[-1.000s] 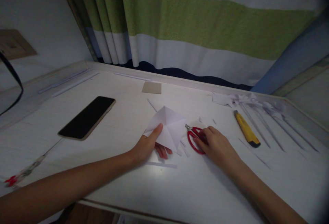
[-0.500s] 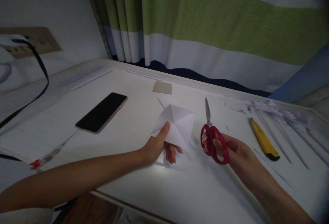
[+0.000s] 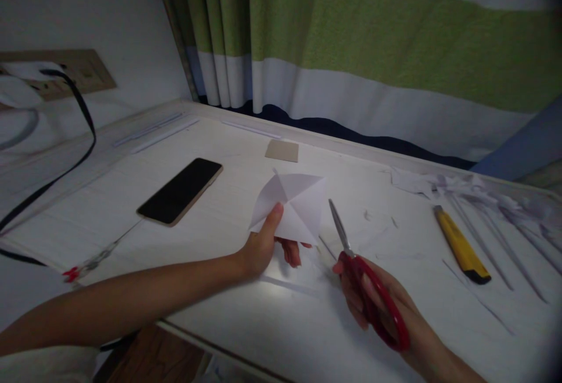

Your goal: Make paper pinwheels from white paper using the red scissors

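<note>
My left hand (image 3: 267, 242) grips a creased sheet of white paper (image 3: 302, 201), thumb on top near where the folds meet and fingers beneath. The paper is held a little above the white tabletop (image 3: 211, 313). In my right hand (image 3: 386, 295) is a pair of scissors (image 3: 369, 289) with red handles. Their blades look closed together and point up and left, just right of the paper and apart from it.
A phone (image 3: 182, 191) lies left of the paper, a beige card (image 3: 281, 150) behind it. To the right are a yellow utility knife (image 3: 461, 245), thin rolled paper sticks (image 3: 511, 251) and crumpled paper scraps (image 3: 474, 187). A black cord (image 3: 83, 113) hangs from the wall socket (image 3: 94, 69).
The scissors have tilted leftward and dropped lower, their tips now nearer the paper. My left hand has turned the paper slightly. The view has shifted a little.
</note>
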Available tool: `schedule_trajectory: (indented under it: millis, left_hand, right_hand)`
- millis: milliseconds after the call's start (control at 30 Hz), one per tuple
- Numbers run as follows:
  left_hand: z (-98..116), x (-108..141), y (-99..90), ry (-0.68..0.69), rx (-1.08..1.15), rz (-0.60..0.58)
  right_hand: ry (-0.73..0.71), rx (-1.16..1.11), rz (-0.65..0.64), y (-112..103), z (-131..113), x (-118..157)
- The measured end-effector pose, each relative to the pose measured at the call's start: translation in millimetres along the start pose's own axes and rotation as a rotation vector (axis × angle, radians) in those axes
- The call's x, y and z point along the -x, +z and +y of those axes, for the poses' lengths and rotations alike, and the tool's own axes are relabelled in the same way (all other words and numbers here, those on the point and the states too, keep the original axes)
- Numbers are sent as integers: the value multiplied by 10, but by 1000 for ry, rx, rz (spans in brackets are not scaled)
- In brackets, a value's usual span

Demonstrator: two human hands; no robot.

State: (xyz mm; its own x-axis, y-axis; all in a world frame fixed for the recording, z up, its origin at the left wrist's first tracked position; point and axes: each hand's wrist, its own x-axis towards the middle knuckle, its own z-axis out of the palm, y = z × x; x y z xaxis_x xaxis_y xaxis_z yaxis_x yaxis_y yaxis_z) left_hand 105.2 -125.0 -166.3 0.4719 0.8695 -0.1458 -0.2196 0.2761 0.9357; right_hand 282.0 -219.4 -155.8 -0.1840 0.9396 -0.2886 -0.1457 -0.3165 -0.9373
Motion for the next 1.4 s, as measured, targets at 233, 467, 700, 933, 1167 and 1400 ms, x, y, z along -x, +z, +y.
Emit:
schedule_trajectory:
  millis: [233, 467, 700, 933, 1167, 1400]
  left_hand:
    - [2, -40, -44, 93, 28, 71]
    - [17, -10, -22, 72, -48, 21]
    - [40, 30, 7, 82, -108, -3]
    - [42, 45, 10, 86, -134, -35]
    - [6, 53, 2, 101, -115, -64]
    - [-27, 32, -19, 95, -79, -74]
  right_hand:
    - [-21, 84, -211, -81, 102, -73]
    - [-11, 162, -349, -3, 71, 9]
    - [15, 107, -326, -25, 79, 57]
    - [52, 105, -294, 14, 42, 63]
    - [75, 60, -285, 49, 20, 77]
    - [28, 77, -305, 42, 44, 56]
